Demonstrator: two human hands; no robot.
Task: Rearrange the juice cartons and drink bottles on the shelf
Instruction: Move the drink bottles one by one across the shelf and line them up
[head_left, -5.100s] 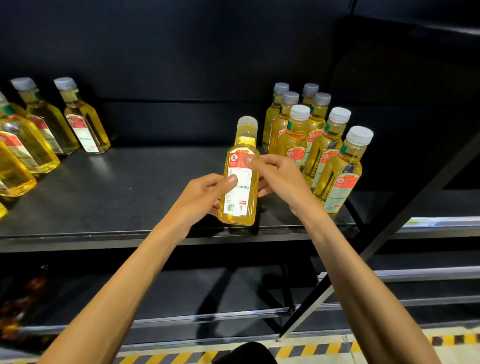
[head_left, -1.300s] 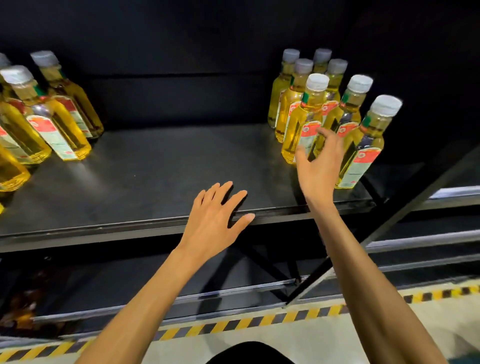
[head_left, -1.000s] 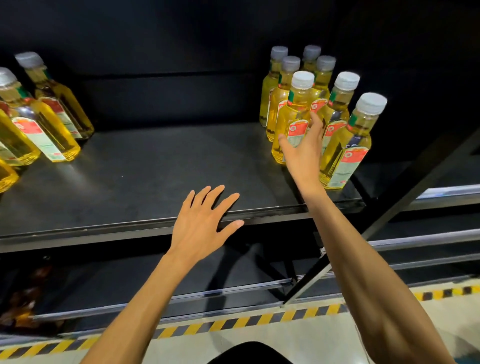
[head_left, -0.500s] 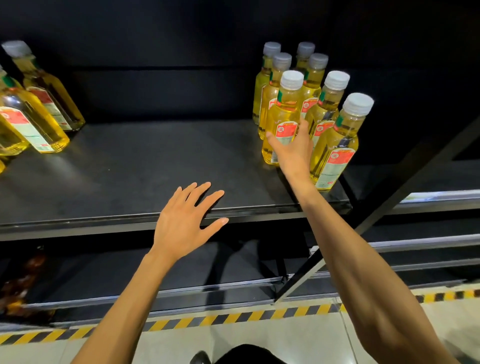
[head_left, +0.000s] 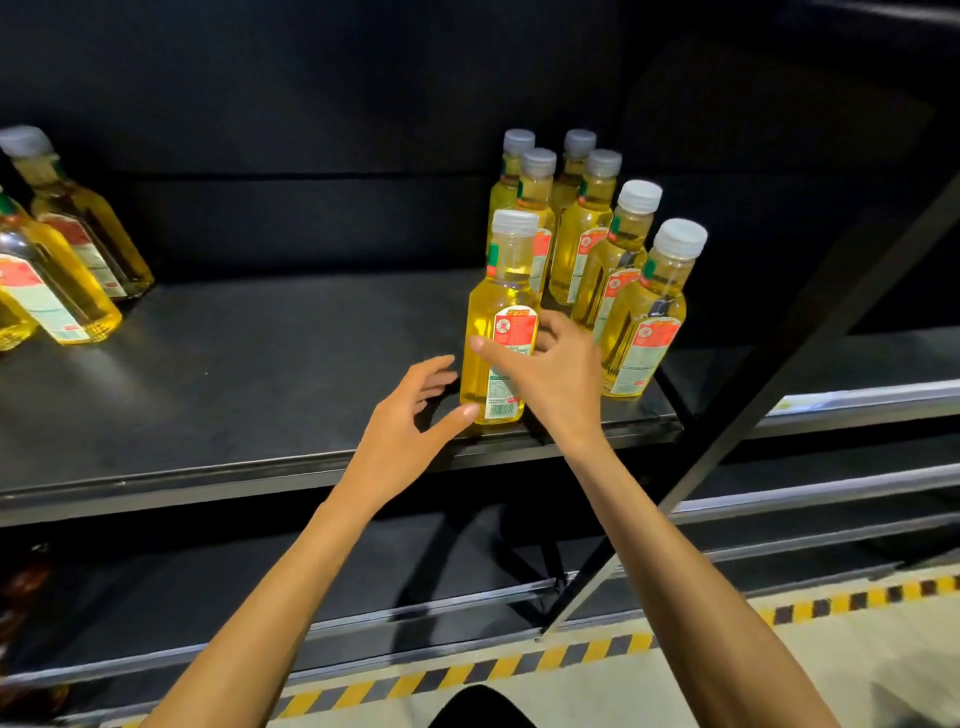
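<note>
A yellow drink bottle (head_left: 496, 332) with a white cap and red label stands near the front edge of the black shelf (head_left: 260, 374). My right hand (head_left: 550, 379) grips it, thumb across the label and fingers round its right side. My left hand (head_left: 405, 431) is open just left of the bottle's base, thumb tip touching its lower edge. Behind and to the right stands a cluster of several like bottles (head_left: 597, 244).
More yellow bottles (head_left: 62, 270) stand at the shelf's far left. A black diagonal brace (head_left: 779, 384) crosses the right side. Lower shelves sit below, and a yellow-black striped line (head_left: 571, 654) marks the floor.
My right hand has pulled the front-left bottle out of the cluster toward the shelf's front edge. My left hand has moved right, off the shelf edge, up to the bottle's base.
</note>
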